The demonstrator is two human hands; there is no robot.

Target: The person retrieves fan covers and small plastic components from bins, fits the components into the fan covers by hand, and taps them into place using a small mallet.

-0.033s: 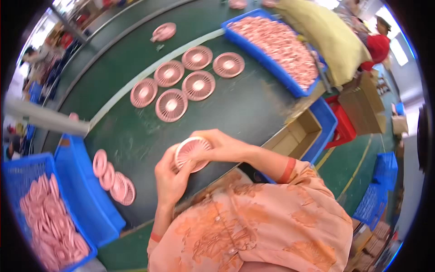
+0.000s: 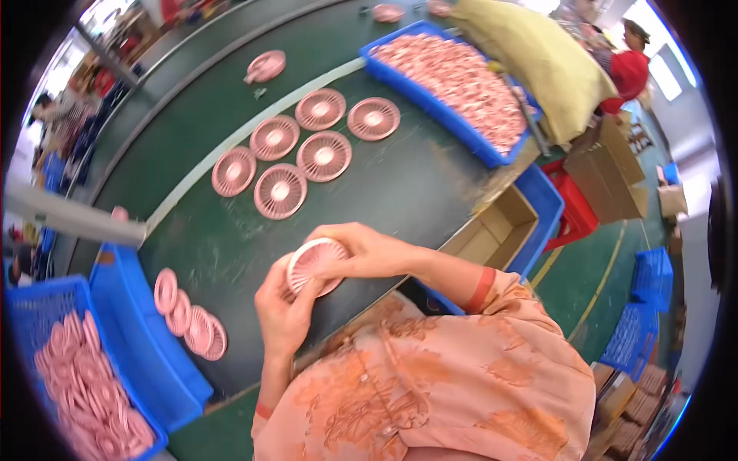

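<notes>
Between my two hands is a round pink plastic fan grille (image 2: 315, 265) with radiating slats, held above the near edge of the dark green table. My left hand (image 2: 286, 306) is closed on its left and lower rim, the thumb on the face. Fingers of my right hand (image 2: 360, 250) grip the opposite side, the thumb also reaching onto the face. Several flat pink grilles with pale centres (image 2: 324, 156) lie beyond my hands on the table. To the left, a short overlapping row of pink ring-shaped parts (image 2: 200, 330) rests beside a blue bin.
A blue tray of small pink pieces (image 2: 438, 107) stands at the far right, by a yellow sack (image 2: 538, 65). At left are a blue bin (image 2: 146, 338) and a blue crate (image 2: 46, 292) full of pink parts. An open cardboard box (image 2: 492, 234) sits right of my arm.
The whole view has shifted slightly, with the table things now a little lower and further left. Both hands keep hold of the same grille.
</notes>
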